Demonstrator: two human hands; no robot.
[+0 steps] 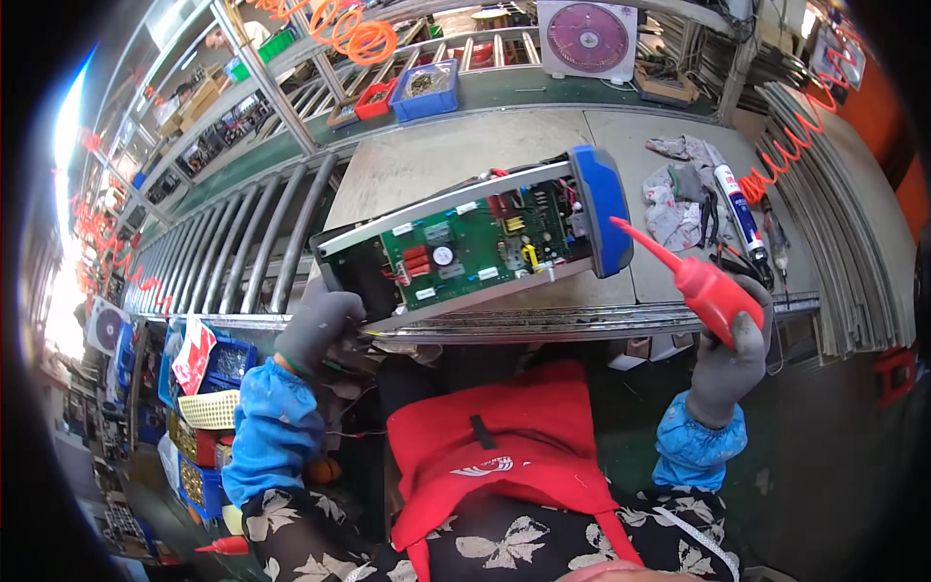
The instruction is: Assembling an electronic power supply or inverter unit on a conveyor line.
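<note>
An open electronic unit (pixel 465 254) lies tilted on the workbench, its green circuit board (pixel 456 242) showing inside a metal frame with a blue end panel (pixel 602 209). At the unit's near left corner, my left hand (pixel 323 325), in a grey glove, is closed on the frame; some fingertips are hidden. Off to the right, in front of the bench edge, my gloved right hand (pixel 729 364) grips a red squeeze bottle (pixel 713 296). Its long tapered nozzle (pixel 645 244) points up and left, near the blue panel and apparently apart from it.
Rollers (pixel 242 242) run left of the bench. A crumpled rag (pixel 679 194), a sealant tube (pixel 741 213) and hand tools lie at right, beside stacked sheets (pixel 829 213). Behind stand a blue bin (pixel 425 92) and a fan (pixel 588 41); coiled red hoses (pixel 364 39) hang overhead.
</note>
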